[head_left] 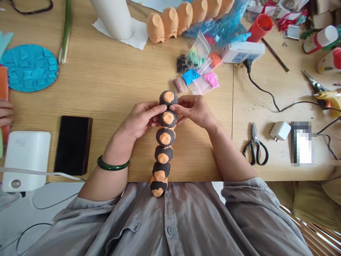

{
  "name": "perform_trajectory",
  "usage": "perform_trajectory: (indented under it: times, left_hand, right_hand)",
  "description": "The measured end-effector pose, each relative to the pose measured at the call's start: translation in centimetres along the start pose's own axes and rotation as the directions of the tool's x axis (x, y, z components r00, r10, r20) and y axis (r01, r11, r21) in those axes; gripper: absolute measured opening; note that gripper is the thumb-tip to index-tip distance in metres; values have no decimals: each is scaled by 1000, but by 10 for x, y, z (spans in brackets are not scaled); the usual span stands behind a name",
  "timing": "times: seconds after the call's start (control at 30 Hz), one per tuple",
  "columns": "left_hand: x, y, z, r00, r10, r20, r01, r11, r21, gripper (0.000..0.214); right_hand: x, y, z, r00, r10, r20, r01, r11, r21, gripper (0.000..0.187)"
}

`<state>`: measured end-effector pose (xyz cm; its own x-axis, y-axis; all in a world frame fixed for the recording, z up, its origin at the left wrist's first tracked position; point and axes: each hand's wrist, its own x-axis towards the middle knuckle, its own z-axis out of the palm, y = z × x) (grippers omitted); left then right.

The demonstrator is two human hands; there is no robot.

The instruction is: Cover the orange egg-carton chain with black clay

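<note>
Pinching a six-bump strip of orange egg-carton painted black (164, 138) from both sides.
Left hand (138, 121) and right hand (194, 111) close fingertips on its far end; the near end props against the grey shirt (170, 220), steadying it.

Grey button-up shirt (170, 220), thin crumpled fabric, grey buttons down a centre placket. Both sleeves rolled or pushed up near the elbows, cuffs bunched, forearms bare. Dark green glossy round bangle (112, 165) on the left wrist. Right wrist bare. Both hands (140, 119) bare, no gloves, no rings visible.
</note>
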<state>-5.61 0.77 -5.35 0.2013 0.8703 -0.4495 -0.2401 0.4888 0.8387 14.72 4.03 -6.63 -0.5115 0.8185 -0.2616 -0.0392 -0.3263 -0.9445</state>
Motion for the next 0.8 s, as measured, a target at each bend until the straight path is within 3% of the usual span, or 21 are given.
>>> perform_trajectory:
  times: [0.37,0.6,0.8]
  left_hand:
    - [1,-9,3,998,57,35,-59,997,44,27]
    - [3,-7,1,991,129,42,-126,990,-70,43]
    - [3,-4,-3,993,105,61,-97,987,-125,40]
  right_hand:
    - [1,1,0,998,10,-56,-17,991,-132,52]
    - [4,7,-2,999,-42,-13,43,998,48,55]
    - [3,3,-2,997,-75,27,70,986,150,55]
